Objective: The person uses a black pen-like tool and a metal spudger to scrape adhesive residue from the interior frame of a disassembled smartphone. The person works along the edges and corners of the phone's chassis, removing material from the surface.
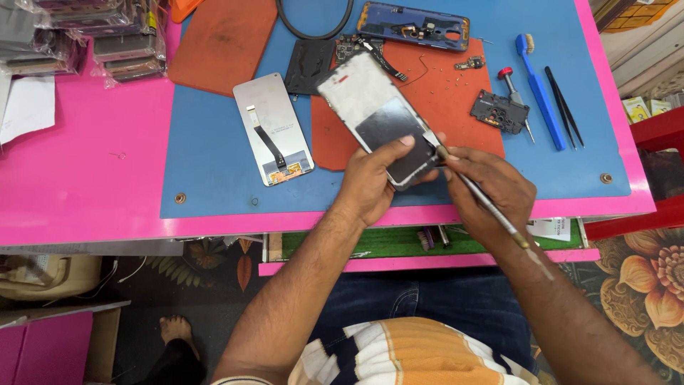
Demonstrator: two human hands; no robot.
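My left hand (372, 180) grips the lower end of a phone frame (374, 114), tilted over the orange mat (420, 93); its inside shows pale metal and a dark patch. A thin metal tool (491, 208) lies in my right hand (491, 191), and its tip touches the frame's right edge near my left thumb. A detached screen panel (273, 128) with a flex cable lies face down on the blue mat (214, 164) to the left.
A blue phone back shell (414, 25), a small circuit board (499, 111), a red-topped screwdriver (514, 93), a blue brush (541, 89) and black tweezers (564, 105) lie at the far right. A second orange mat (221, 43) and bagged parts (107, 43) sit far left on the pink table (78, 178).
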